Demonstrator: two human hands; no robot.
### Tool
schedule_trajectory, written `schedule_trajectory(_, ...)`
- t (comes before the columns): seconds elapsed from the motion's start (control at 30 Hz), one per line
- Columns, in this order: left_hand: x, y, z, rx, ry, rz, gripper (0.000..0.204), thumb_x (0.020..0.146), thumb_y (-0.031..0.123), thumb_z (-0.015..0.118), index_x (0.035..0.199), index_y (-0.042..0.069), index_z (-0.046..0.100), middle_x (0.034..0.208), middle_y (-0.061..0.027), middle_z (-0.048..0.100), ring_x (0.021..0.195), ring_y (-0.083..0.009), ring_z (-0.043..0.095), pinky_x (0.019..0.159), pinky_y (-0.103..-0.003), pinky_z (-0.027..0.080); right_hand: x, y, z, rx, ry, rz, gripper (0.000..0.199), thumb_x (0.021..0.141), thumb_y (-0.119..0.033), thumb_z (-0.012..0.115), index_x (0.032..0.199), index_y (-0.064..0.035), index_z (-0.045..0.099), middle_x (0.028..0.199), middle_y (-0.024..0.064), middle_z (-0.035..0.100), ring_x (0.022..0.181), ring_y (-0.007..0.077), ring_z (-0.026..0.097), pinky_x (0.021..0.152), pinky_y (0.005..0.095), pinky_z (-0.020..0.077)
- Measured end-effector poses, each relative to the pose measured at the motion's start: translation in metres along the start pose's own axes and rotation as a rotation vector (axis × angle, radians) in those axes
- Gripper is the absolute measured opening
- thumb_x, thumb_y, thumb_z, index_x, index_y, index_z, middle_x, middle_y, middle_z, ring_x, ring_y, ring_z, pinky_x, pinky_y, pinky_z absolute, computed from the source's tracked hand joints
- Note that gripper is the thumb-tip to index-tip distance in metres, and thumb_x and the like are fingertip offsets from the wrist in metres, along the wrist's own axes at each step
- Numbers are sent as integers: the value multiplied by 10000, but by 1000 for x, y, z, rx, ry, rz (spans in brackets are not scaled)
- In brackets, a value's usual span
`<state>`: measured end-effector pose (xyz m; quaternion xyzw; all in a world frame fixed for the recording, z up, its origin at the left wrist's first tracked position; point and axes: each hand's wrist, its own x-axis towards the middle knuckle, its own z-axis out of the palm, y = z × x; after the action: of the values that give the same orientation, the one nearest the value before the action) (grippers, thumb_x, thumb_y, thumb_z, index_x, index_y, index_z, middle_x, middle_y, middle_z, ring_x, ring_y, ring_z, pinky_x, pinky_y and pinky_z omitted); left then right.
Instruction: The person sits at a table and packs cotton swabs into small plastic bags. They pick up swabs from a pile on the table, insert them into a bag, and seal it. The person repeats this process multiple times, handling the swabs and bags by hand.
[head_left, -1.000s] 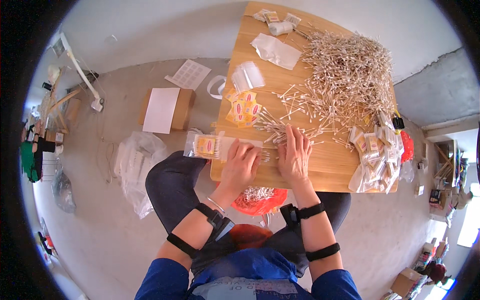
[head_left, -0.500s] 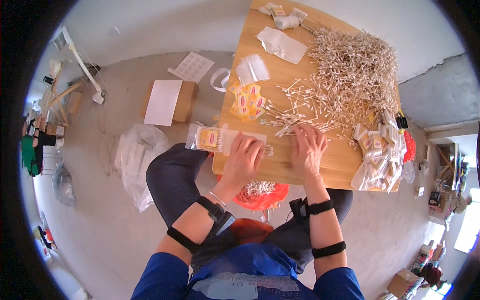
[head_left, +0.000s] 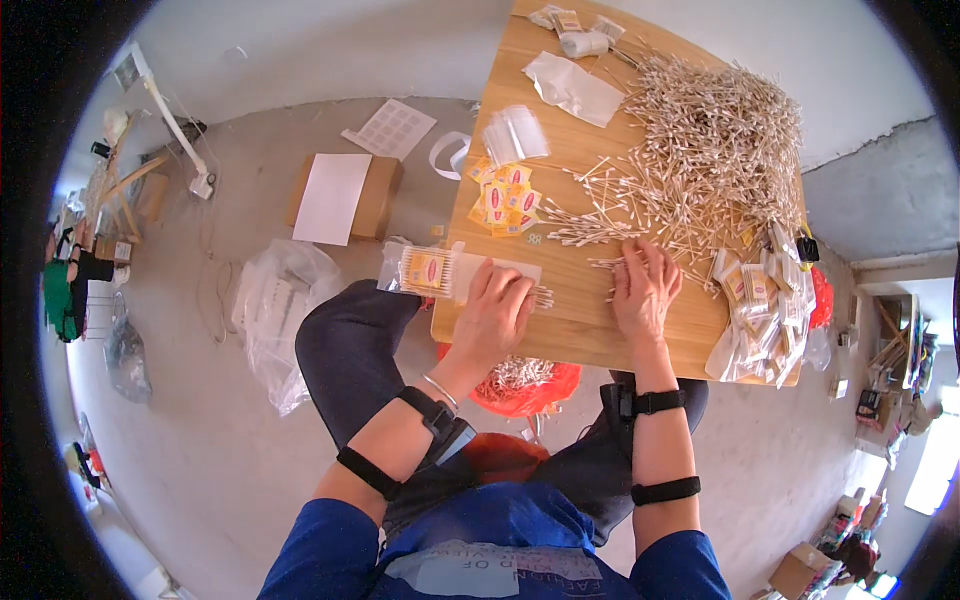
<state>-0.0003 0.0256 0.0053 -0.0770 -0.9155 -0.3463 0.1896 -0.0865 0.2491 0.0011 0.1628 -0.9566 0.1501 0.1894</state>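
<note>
My left hand (head_left: pixel 494 312) rests at the table's near left, fingers closed over a small bunch of cotton swabs (head_left: pixel 544 297) whose white tips stick out to the right. Under and beside it lies a clear plastic bag (head_left: pixel 466 272). At the bag's left end sits a row of swabs with a yellow card (head_left: pixel 427 269) on them. My right hand (head_left: pixel 646 292) is farther right, its bent fingers closed on a few swabs, with white tips (head_left: pixel 602 263) showing to the left. Beyond it spreads a loose strip of cotton swabs (head_left: pixel 590 230).
A large heap of swabs (head_left: pixel 715 140) covers the table's far right. Filled packs (head_left: pixel 757 300) pile up at the near right. Yellow cards (head_left: pixel 508 200), clear bags (head_left: pixel 516 135) and a white sheet (head_left: pixel 573 88) lie at left. A red bag of swabs (head_left: pixel 525 388) hangs below the near edge.
My right hand has moved right and slightly away from the left hand, with swab tips now showing by its fingers. The left hand stays over its bunch. The whole view has shifted slightly.
</note>
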Motion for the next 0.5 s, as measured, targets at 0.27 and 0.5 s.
schedule_trajectory(0.27,-1,-1,0,20,-9,-5,184,871,120,646,1038,45,627,1015,-103,567,1031,-342,548,1078,-528,386,14,-36,4,50,-19,-85,402,817,-128,672,1218,-146,636,1226,57,569,1233,312,436,1068,514,305)
schedule_trajectory(0.5,-1,0,0,10,15,-5,192,861,111,649,1035,31,629,1025,-118,570,1054,-360,540,1078,-534,384,1,-65,11,169,-3,-180,335,749,-128,744,1079,-169,704,1072,18,607,1096,295,491,995,479,355)
